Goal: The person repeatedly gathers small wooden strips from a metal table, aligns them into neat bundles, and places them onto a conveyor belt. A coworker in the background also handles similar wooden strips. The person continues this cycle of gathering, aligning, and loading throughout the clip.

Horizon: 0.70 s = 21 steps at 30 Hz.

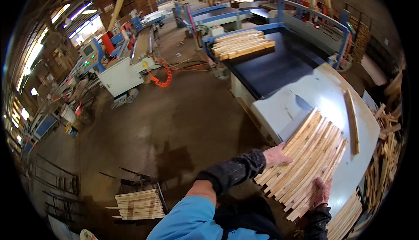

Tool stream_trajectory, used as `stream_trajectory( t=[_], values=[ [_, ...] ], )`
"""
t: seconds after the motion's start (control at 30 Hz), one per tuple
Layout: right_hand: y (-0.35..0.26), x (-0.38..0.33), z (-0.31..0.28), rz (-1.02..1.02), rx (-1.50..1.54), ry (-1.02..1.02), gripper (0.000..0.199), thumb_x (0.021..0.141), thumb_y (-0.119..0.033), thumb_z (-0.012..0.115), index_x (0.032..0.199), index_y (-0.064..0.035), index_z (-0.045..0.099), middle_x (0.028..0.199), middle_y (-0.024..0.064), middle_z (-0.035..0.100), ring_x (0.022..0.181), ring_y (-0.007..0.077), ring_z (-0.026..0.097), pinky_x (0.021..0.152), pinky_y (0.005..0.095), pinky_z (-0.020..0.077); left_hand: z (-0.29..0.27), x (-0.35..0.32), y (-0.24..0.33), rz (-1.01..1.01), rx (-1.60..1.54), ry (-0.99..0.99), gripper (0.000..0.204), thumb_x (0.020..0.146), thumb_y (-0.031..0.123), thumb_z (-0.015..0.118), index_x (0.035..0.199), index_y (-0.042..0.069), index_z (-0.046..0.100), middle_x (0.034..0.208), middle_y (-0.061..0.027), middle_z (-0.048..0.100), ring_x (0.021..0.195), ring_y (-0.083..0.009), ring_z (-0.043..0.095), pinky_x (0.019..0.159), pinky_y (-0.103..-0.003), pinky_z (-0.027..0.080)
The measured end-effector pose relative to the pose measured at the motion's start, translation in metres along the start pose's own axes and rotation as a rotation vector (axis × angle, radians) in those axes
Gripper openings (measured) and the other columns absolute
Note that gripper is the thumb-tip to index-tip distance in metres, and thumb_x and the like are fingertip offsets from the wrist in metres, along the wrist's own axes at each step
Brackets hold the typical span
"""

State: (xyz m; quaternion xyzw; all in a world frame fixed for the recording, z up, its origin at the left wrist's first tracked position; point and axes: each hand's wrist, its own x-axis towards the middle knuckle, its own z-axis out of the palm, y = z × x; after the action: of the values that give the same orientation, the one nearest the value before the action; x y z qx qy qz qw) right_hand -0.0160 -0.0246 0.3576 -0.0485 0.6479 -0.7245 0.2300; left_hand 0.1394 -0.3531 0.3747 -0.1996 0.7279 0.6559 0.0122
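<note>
A row of narrow, pale wooden strips (301, 166) lies side by side between my hands, over the near part of a light grey table (279, 113). My left hand (278, 154), in a pinkish work glove, grips the row's left edge with the thumb over the top. At the right edge, my gloved right hand (323, 192) is closed against the outermost strips. The strips' near ends stick out past the table toward me. Both hands squeeze the row from its two sides; the fingers underneath are hidden.
A single strip (352, 122) lies on the table's right. Beyond is a black conveyor belt (283, 61) carrying a wood stack (242, 44). More strips rest on a rack (139, 205) at lower left and in a stack (347, 218) at lower right. Scrap wood (384, 161) is heaped rightward.
</note>
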Motion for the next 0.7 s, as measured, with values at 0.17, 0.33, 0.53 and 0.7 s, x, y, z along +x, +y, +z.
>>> stream_trajectory(
  t=[0.17, 0.33, 0.53, 0.7],
  values=[
    [0.044, 0.106, 0.070, 0.038, 0.068, -0.023, 0.077, 0.094, 0.002, 0.071, 0.164, -0.0016, 0.039, 0.140, 0.0150, 0.065, 0.116, 0.0268, 0.069, 0.101, 0.0358, 0.0592, -0.127, 0.078, 0.031, -0.175, 0.715, -0.034, 0.102, 0.079, 0.076, 0.082, 0.124, -0.014, 0.069, 0.108, -0.0291, 0.077, 0.103, -0.0335, 0.077, 0.090, -0.047, 0.063],
    [0.044, 0.216, 0.190, 0.029, 0.110, -0.042, 0.072, 0.100, -0.008, 0.073, 0.163, 0.0025, 0.042, 0.148, 0.0154, 0.061, 0.126, 0.0264, 0.066, 0.113, 0.0367, 0.0532, -0.227, 0.165, 0.051, -0.149, 0.729, 0.187, 0.109, 0.086, 0.076, 0.075, 0.139, -0.017, 0.057, 0.131, -0.0360, 0.068, 0.129, -0.0421, 0.069, 0.107, -0.053, 0.056],
    [0.014, 0.305, 0.385, -0.025, 0.031, -0.061, 0.066, 0.094, -0.001, 0.068, 0.157, -0.0039, 0.050, 0.143, 0.0125, 0.062, 0.123, 0.0245, 0.062, 0.107, 0.0364, 0.0525, -0.365, 0.276, 0.039, -0.138, 1.002, 0.406, 0.119, 0.087, 0.082, 0.062, 0.154, -0.014, 0.042, 0.119, -0.0285, 0.074, 0.103, -0.0370, 0.075, 0.090, -0.052, 0.059],
    [0.026, 0.396, 0.511, 0.013, 0.266, -0.043, 0.065, 0.091, 0.003, 0.071, 0.150, -0.0047, 0.046, 0.131, 0.0133, 0.066, 0.111, 0.0267, 0.068, 0.096, 0.0381, 0.0599, -0.469, 0.344, 0.026, -0.250, 1.055, 0.445, 0.118, 0.094, 0.084, 0.052, 0.172, -0.002, 0.026, 0.162, -0.0322, 0.045, 0.144, -0.0435, 0.053, 0.118, -0.055, 0.041]
  ],
)
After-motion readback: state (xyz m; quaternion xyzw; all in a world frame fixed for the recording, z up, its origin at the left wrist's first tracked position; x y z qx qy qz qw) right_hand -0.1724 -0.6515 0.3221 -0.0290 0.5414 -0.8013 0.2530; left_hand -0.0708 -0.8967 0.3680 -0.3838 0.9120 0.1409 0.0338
